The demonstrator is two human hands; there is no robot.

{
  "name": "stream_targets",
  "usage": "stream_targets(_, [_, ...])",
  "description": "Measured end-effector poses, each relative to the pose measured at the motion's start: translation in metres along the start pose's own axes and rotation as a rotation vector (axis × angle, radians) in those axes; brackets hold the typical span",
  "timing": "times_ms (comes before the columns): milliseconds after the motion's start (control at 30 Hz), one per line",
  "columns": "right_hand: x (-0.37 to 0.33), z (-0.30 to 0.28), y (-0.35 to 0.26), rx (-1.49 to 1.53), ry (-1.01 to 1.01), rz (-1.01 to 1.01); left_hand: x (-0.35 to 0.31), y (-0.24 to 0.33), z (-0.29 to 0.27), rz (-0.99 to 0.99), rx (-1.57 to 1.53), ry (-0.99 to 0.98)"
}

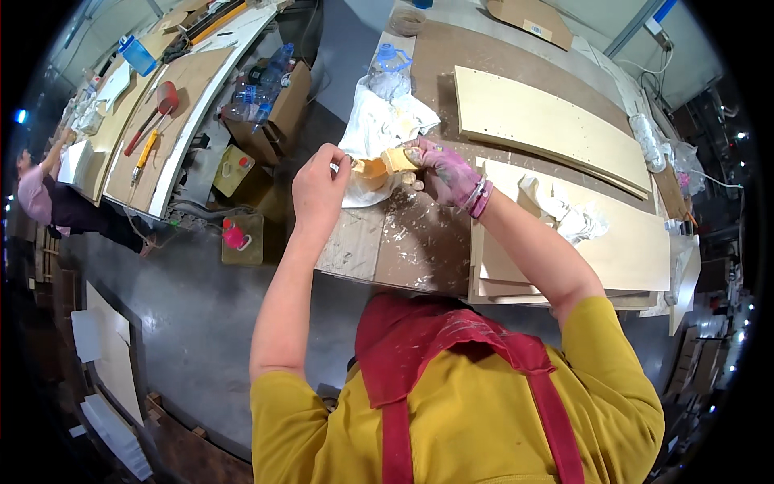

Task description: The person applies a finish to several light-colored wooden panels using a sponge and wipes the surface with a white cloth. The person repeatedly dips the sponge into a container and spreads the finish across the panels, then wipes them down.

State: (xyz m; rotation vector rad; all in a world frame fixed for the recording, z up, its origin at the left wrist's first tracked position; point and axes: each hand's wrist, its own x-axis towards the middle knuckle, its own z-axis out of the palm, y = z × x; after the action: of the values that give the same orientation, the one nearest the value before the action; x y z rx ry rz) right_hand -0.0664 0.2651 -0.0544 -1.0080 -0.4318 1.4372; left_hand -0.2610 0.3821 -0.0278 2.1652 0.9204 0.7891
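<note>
My bare left hand (318,185) is closed, its thumb and fingers pinching at the left edge of a small putty-smeared, yellowish-orange piece (372,172); what exactly they hold is hidden. My right hand (451,173), in a stained pink-purple glove, grips a cream-yellow, putty-coated piece (398,160) against the orange one's right side. It may be a scraper, but its kind does not show. Both hands are over a crumpled white plastic bag (375,121) with pale putty on it, at the bench's left edge.
Pale boards (556,129) lie on the brown-topped bench, more boards (500,250) stacked nearer, with crumpled white paper (572,218) on top. A clear jug (391,64) stands behind the bag. Left, across the aisle, another bench (181,129) holds tools; yellow canisters (242,239) stand below. A person (52,189) stands far left.
</note>
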Motion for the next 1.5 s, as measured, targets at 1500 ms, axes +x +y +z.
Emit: stream_targets(1500, [0.018,-0.014,-0.010,0.056,0.162,-0.053,0.004,-0.028,0.036,0.087,-0.019,0.182])
